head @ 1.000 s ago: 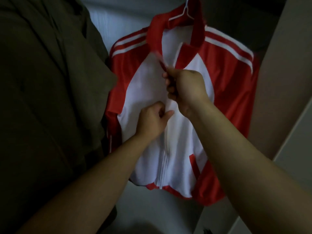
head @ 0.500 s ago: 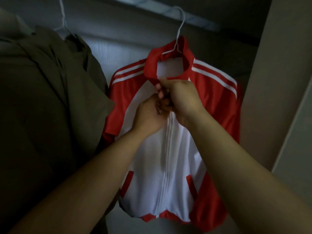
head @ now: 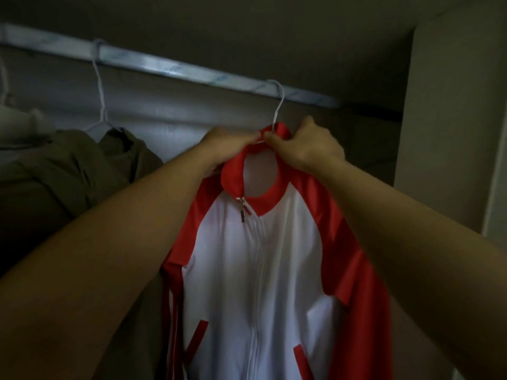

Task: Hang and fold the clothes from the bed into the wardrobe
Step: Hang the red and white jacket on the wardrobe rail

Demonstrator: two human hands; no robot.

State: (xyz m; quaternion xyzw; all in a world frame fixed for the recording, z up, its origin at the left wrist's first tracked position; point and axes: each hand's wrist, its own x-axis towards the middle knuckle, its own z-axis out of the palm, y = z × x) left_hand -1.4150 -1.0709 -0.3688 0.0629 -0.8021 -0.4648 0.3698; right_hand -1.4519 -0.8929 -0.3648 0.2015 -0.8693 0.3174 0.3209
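A red and white zip jacket (head: 258,270) hangs on a white hanger (head: 277,105) hooked over the wardrobe rail (head: 170,67). The zip is closed up to the collar, with its metal pull dangling below. My left hand (head: 225,145) pinches the top of the red collar on the left side. My right hand (head: 307,146) grips the collar on the right, just under the hanger's hook. Both forearms reach up from the bottom of the view.
An olive garment (head: 68,171) hangs on another white hanger (head: 100,105) to the left, touching the jacket's sleeve. A pale garment (head: 16,124) shows at the far left. The wardrobe's side panel (head: 444,133) stands close on the right.
Both hands rose from the zip at chest height to the top of the collar. The zip pull now hangs free at the collar, and the view tilted up to show the rail.
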